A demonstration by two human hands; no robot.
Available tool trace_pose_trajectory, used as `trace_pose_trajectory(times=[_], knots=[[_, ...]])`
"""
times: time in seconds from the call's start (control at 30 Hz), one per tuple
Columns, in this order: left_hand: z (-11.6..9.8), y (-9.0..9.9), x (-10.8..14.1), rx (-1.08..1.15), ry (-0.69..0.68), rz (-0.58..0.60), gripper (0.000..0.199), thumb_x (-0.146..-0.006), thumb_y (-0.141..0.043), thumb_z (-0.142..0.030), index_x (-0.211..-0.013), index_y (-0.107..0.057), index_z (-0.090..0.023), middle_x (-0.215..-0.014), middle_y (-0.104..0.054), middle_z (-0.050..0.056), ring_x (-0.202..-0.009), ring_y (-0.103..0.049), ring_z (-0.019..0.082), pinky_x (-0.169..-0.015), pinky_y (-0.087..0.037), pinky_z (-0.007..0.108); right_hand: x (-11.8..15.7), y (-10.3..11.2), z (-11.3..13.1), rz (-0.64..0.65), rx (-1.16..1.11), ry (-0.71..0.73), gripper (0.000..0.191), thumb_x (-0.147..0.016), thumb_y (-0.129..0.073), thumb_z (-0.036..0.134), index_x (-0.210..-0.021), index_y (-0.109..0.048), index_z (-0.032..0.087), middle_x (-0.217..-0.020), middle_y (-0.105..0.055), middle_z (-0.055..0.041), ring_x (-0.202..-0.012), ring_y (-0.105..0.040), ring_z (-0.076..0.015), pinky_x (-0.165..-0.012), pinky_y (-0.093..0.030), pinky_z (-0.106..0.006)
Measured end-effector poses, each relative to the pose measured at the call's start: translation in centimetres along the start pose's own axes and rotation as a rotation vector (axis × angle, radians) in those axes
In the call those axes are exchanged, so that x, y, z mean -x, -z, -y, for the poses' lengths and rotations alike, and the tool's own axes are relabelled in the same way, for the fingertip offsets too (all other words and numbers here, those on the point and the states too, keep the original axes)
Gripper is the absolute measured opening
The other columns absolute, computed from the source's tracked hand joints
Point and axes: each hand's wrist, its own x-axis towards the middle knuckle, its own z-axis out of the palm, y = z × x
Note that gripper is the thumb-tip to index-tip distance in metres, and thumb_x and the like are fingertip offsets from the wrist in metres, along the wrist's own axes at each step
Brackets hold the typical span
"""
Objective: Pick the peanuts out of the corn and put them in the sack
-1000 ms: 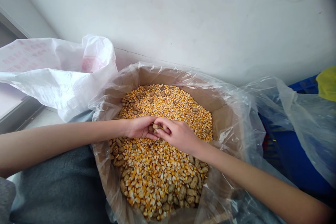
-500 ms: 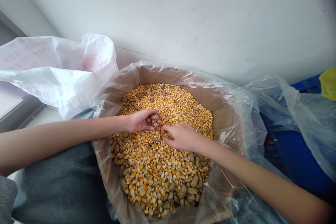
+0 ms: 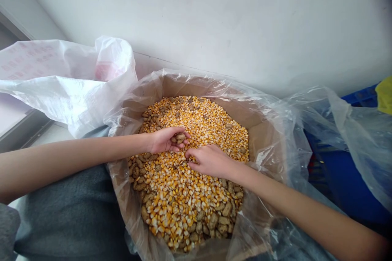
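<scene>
- The left forearm (image 3: 76, 153) was bare and reached in nearly level from the left side of the view, with its wrist (image 3: 147, 143) almost straight.
- The left hand (image 3: 167, 140) lay palm up and cupped, with its fingers (image 3: 180, 131) curled inward toward the palm.
- The right forearm (image 3: 294, 200) was bare and slanted up from the lower right corner of the view toward the middle.
- The right hand (image 3: 210, 161) was turned palm down, with its wrist (image 3: 239, 171) nearly straight and its fingers (image 3: 194, 159) bunched and pointing down and to the left.
- The two hands were just beside each other, not touching, with the right one lower in the view.
</scene>
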Motion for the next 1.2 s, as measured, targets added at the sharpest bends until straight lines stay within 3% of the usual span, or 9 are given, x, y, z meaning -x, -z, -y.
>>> trace_pose_trajectory(times=[0.8,1.2], knots=[[0.1,0.3,-0.3,-0.013,-0.004,0.015,0.018,-0.073,-0.046,-0.030,-0.078,-0.055,-0.015,-0.068,-0.054,0.000,-0.055,-0.049,0.006,-0.051,-0.039,0.018,-0.1,0.3,0.6,-0.046,-0.104,-0.047,0.023,-0.078,-0.040,0.037,-0.087,-0.057,0.026,-0.073,-0.063,-0.0002,-0.068,-0.057,-0.0162,-0.057,-0.036,-0.024],[0.1,-0.1,-0.2,-0.001,0.010,0.001,0.021,-0.077,-0.040,-0.029,-0.075,-0.054,-0.014,-0.064,-0.055,0.001,-0.059,-0.051,0.008,-0.061,-0.044,0.022,0.7,3.5,-0.2,-0.141,-0.446,-0.084,0.019,-0.074,-0.048,0.036,-0.086,-0.056,0.024,-0.052,-0.046,0.0054,-0.046,-0.040,-0.0070,-0.046,-0.023,-0.018]])
